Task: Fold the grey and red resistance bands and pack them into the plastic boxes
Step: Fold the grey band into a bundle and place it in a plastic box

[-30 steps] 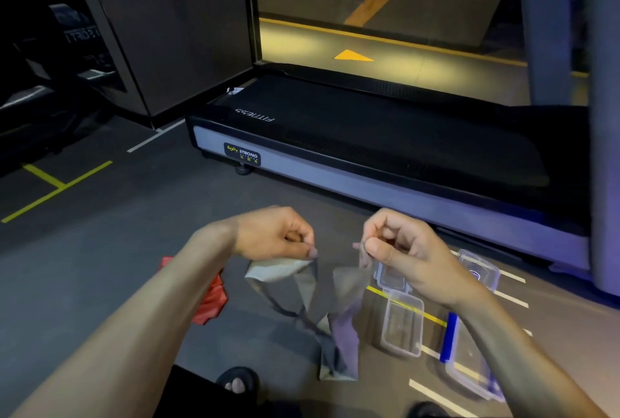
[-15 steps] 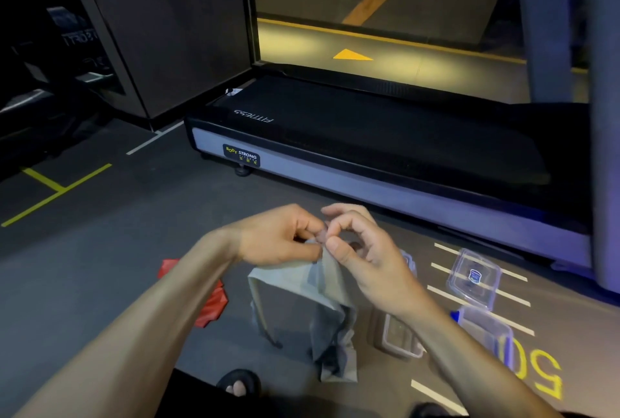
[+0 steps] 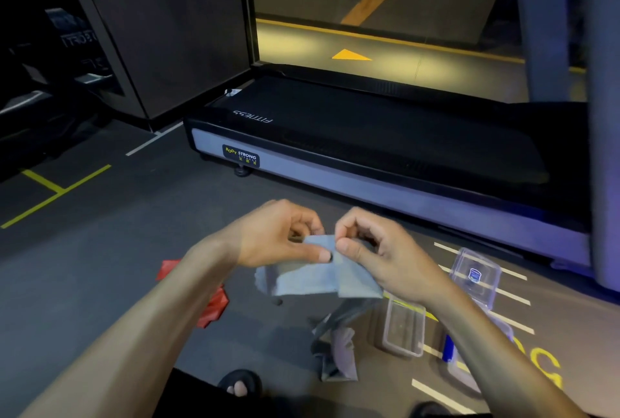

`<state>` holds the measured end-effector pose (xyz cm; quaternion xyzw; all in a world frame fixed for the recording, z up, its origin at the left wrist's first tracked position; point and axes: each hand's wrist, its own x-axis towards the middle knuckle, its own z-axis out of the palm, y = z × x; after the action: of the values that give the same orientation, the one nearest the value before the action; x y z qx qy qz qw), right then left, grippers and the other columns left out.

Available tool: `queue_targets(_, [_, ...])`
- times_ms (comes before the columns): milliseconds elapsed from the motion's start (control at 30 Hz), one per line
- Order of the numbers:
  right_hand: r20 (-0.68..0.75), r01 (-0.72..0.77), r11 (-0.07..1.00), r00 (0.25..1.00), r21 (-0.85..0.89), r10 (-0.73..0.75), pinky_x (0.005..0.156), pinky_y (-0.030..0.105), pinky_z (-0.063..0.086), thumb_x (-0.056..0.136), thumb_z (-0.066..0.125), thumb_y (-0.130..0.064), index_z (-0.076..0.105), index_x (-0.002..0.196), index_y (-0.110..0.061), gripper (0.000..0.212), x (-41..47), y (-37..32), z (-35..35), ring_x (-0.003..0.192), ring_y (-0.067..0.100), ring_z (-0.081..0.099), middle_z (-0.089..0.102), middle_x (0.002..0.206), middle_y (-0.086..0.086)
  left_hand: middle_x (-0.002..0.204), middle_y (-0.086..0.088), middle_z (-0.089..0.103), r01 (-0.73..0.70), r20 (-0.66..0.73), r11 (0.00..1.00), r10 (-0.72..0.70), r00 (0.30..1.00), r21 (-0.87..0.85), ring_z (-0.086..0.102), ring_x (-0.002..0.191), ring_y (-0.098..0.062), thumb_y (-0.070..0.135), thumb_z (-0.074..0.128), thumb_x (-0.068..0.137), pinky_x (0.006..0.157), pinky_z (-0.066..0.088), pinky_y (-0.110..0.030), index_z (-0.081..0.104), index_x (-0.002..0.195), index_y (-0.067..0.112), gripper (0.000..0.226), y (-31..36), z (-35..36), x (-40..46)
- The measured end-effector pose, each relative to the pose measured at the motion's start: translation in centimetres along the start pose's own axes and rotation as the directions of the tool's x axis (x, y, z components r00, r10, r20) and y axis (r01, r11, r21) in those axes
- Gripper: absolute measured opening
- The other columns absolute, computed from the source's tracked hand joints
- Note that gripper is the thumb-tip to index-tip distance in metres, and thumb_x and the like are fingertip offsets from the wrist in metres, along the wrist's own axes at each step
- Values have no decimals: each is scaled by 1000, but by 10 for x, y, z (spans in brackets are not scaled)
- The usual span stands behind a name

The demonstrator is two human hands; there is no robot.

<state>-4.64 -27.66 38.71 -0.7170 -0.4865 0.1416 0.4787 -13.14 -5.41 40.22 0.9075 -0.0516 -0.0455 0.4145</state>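
Both hands meet in front of the person, above the floor, working the grey resistance band (image 3: 312, 278). The left hand (image 3: 280, 236) pinches the band's upper edge between thumb and curled fingers, and the right hand (image 3: 375, 249) pinches the same edge just beside it, thumb tip nearly touching the left thumb. Between and below the hands the band hangs in a folded, roughly flat panel, and a darker length of it trails down to a crumpled heap on the floor (image 3: 117, 249) near the person's feet. The red resistance band (image 3: 211, 310) lies on the floor to the left, partly hidden behind the left forearm, well apart from the hands. To the right of the grey heap stands an open clear plastic box (image 3: 402, 327), and farther right, past the right forearm, another clear box (image 3: 474, 275) with a small label stands tilted; a third clear piece with a blue edge (image 3: 451, 350) sits below the forearm, though the arm covers too much to say whether it is a box or a lid. A treadmill (image 3: 369, 149) lies across the floor beyond the hands.
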Motion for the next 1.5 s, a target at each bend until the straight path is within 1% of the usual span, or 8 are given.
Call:
queue_targets(300, [-129,25,998,991,-63,-33,78,28,47,97,67,-9,62,92,-18,11,-1,0,-23,82,15,58,63,89,-2,85,-3,79,18,-88,980,-36,996,-199,70,77,-11,25,79,88,75,54,-29,77,90,14,12,-5,-14,-9])
queue_targets(500, [-143,7,999,990,-40,-12,76,28,47,97,67,-10,63,93,-19,11,-4,0,-23,80,17,59,63,87,-1,83,8,78,15,-109,999,-21,994,-53,71,77,-5,32,75,91,75,55,-29,78,91,21,12,-1,-13,-10])
queue_targets(667, [-167,-6,999,986,-39,0,75,29,47,97,67,-10,63,94,-17,9,-6,-2,-26,80,19,59,64,87,2,77,-12,72,15,-67,994,-22,998,-108,58,65,-27,36,65,99,63,48,-44,76,91,19,22,3,-15,-13])
queue_targets(833, [-171,-10,996,985,-89,-5,77,34,48,98,66,-14,63,94,-20,8,-8,-6,-27,84,18,61,64,89,-1,66,0,48,118,99,953,-94,991,-280,38,59,-13,25,57,103,51,33,-21,68,88,6,26,5,-10,-15])
queue_targets(1033, [-179,-2,988,984,-153,-25,77,20,46,98,66,-14,63,93,-19,8,-7,-13,-25,88,15,63,65,90,-7,67,-4,62,276,149,843,-233,961,-462,43,48,-10,18,52,106,41,26,-16,66,76,16,33,4,-2,-10])
queue_targets(1167, [-172,18,987,984,-160,-45,76,16,44,97,67,-14,63,92,-19,9,-7,-16,-23,86,13,63,65,89,-7,65,-4,56,289,50,875,-293,955,-388,35,51,-11,23,56,105,44,23,-22,69,85,-1,34,0,2,-5])
queue_targets(1267, [-153,13,986,987,-168,-39,77,22,47,98,66,-14,62,92,-21,11,-6,-15,-21,85,15,62,64,88,-6,63,-5,40,234,-12,911,-253,967,-340,29,54,-10,24,58,104,51,21,-28,61,78,0,36,-1,4,-3])
queue_targets(1500, [-208,-60,975,978,-216,15,70,12,40,99,65,-14,60,93,-24,13,-7,-11,-23,83,9,60,62,87,-12,60,8,53,216,141,838,-168,976,-500,44,52,-2,17,60,100,47,32,-14,65,85,9,18,4,2,-8])
